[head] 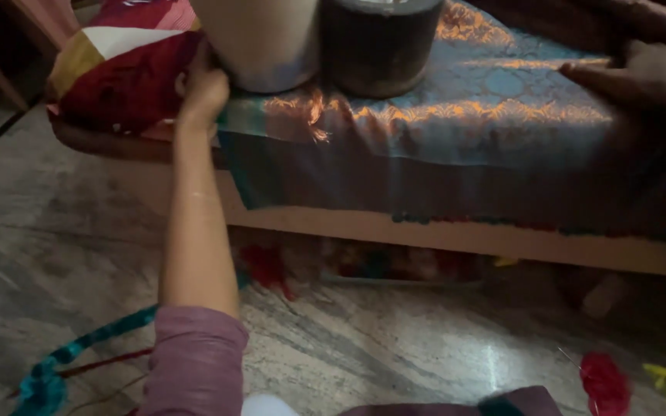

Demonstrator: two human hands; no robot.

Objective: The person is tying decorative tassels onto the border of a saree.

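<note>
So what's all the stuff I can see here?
cloth: one, blue-green with orange pattern, spread over the low platform's edge
white container: one, on the cloth, left
dark container: one, on the cloth, beside the white one
cushion: one, red, yellow and white, far left
thread tufts: several, red and yellow, on the stone floor
cord: one, teal, on the floor, lower left
sleeve: one, mauve, bottom
left hand: at the white container's base
right hand: resting on the cloth
</note>
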